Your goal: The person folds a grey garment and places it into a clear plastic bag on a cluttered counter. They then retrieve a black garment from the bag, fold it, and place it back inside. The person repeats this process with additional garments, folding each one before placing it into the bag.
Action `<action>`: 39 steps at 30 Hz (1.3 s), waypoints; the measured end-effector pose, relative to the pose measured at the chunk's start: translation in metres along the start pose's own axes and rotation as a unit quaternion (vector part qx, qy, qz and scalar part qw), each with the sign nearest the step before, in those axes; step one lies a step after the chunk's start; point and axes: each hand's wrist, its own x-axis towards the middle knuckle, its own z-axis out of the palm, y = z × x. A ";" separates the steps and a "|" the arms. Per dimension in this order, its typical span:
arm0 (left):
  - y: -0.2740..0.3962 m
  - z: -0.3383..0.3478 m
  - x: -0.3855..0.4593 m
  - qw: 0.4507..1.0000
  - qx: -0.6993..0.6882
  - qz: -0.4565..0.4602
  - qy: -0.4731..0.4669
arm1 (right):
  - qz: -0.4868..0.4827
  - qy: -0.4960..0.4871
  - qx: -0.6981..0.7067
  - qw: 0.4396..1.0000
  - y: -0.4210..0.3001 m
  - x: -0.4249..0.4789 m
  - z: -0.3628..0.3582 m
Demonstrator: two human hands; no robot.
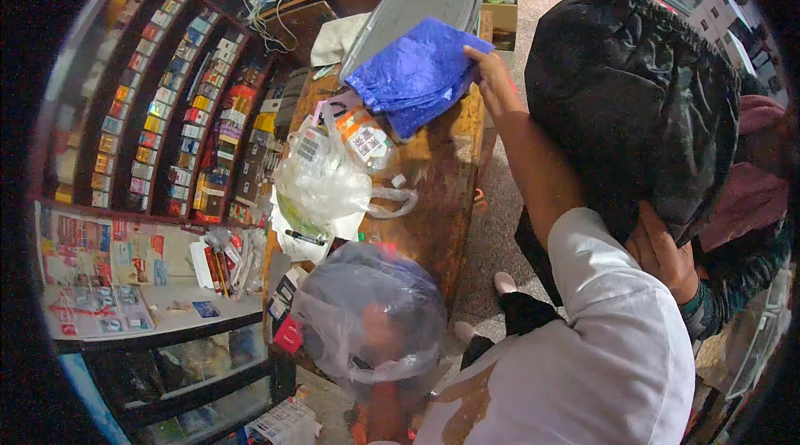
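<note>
My right hand (490,76) grips the edge of a folded blue fabric piece (419,73) with a gathered edge, over a grey metal tray (431,1). My left hand (378,326) shows blurrily through a large translucent plastic bag (369,301); its fingers cannot be made out. On the wooden table (437,189), a whitish plastic bag (325,176) lies beside a drink bottle with an orange and white label (365,139). A black marker (304,237) rests on white paper. At the right, another person's hand (665,254) holds a large black fabric piece (631,101) with a gathered edge.
Shelves of small boxes (156,107) stand at the left above a glass-fronted counter (206,332). A pale cloth (337,39) lies beside the tray. Cables (269,20) hang near the table's far end. The other person stands close on the right.
</note>
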 end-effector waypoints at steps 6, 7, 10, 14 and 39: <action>-0.001 -0.001 -0.001 1.000 0.005 0.000 0.004 | -0.199 0.087 -0.244 0.945 0.007 -0.009 0.040; 0.000 0.000 0.004 1.000 0.006 0.005 0.005 | -0.208 0.054 -0.228 0.950 0.012 0.017 0.040; -0.001 0.000 -0.005 1.000 0.008 -0.013 0.004 | -0.210 -0.072 -0.196 0.955 -0.025 -0.018 0.099; -0.002 0.000 0.001 1.000 0.010 -0.005 0.008 | -0.259 -0.163 -0.175 0.936 -0.070 0.000 0.164; -0.059 0.088 -0.004 0.984 0.115 0.069 0.121 | -0.142 -0.381 -0.717 0.566 -0.008 -0.167 0.069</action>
